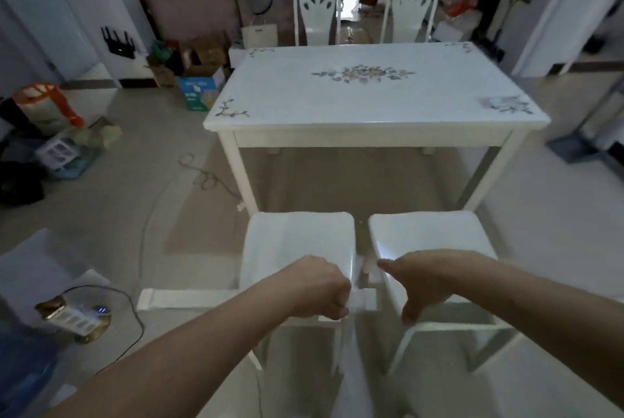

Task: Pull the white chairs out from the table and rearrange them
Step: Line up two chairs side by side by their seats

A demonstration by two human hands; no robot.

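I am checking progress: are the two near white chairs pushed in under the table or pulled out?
Pulled out. The near-left white chair and near-right white chair stand clear of the white floral table.

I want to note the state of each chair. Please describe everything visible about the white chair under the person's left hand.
The near left chair is white and looks glossy, maybe painted wood or plastic. Its flat, rounded-corner seat faces the table and stands fully clear of it. Its back is nearest the camera, with the top rail blurred. The left hand is closed on the back's right end. It stands beside the near right chair, a narrow gap between them.
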